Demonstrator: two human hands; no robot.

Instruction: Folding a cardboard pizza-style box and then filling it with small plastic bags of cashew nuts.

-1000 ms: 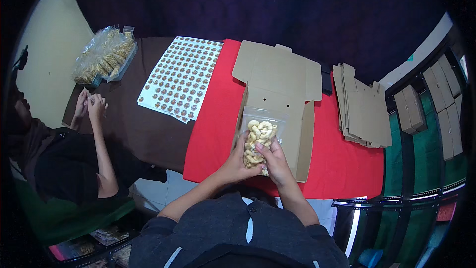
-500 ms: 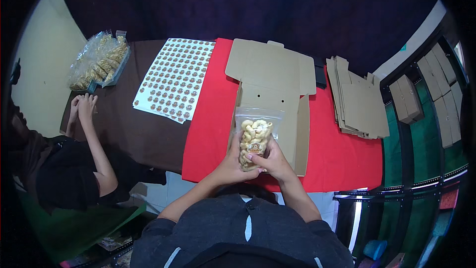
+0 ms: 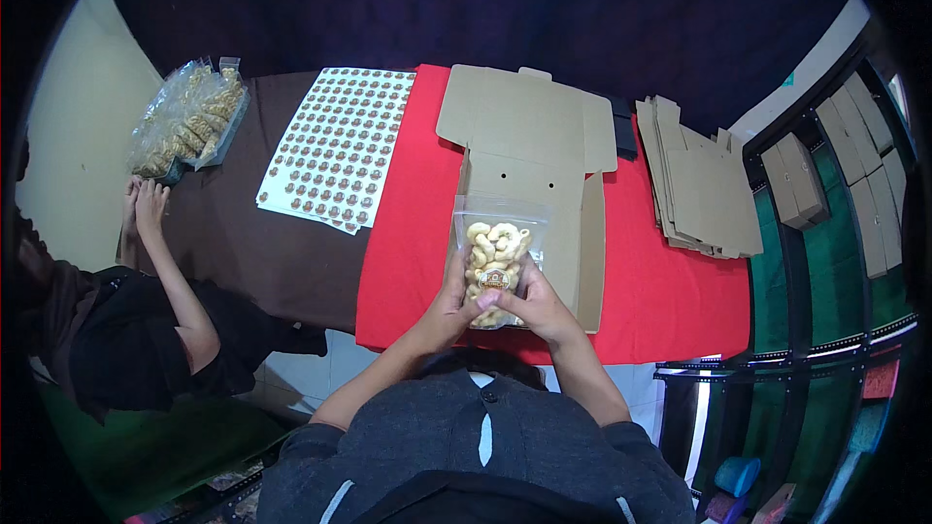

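Observation:
Both my hands grip a clear zip bag [image 3: 500, 243] of pale curled snacks, with a round sticker on its front. My left hand [image 3: 449, 303] holds the lower left side, and my right hand [image 3: 540, 303] holds the lower right. The thumbs meet low on the bag near the sticker, while the other fingers are mostly hidden behind it. Beneath and beyond the bag lies an open cardboard box [image 3: 529, 170], its lid folded back away from me. The bag stands upright in front of the box and hides part of its inside.
Sheets of round stickers [image 3: 335, 146] lie left of the red cloth [image 3: 398, 262]. Flat cardboard boxes [image 3: 704, 184] are stacked at right. Farther left, snack bags [image 3: 199, 121] fill a container near another person's hands [image 3: 146, 206]. Shelves at right hold closed boxes [image 3: 794, 180].
My left thumb has come up to the sticker beside the right thumb. The bag stays in both hands. The other person's hands have shifted slightly left.

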